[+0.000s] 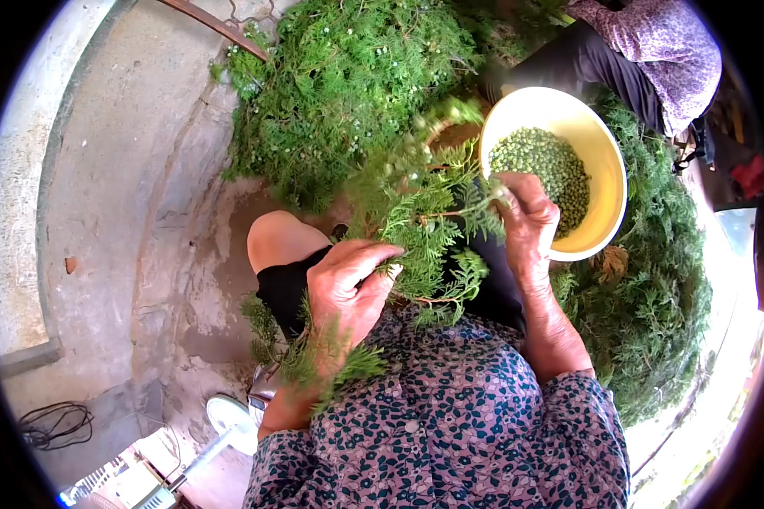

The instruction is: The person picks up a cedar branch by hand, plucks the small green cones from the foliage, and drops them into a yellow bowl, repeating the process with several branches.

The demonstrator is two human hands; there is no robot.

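A leafy green conifer branch [429,233] with flat, scale-like sprays stretches across my lap. My left hand [352,280] is closed around its stem, and some foliage also lies over that forearm. Thumb and fingers of my right hand [530,212] pinch a twig at the branch's right end; whether a cone is between the fingertips is hidden. Just beyond that hand sits a yellow bowl [601,182], partly filled with small round green cones [542,165]. The upper part of the branch is smeared by motion.
A big heap of cut conifer branches [339,93] lies ahead, with more greenery [641,305] along the right. Another person in a patterned top [666,51] sits at the far right. A white fan [229,416] and a coiled black cable [55,424] are at lower left.
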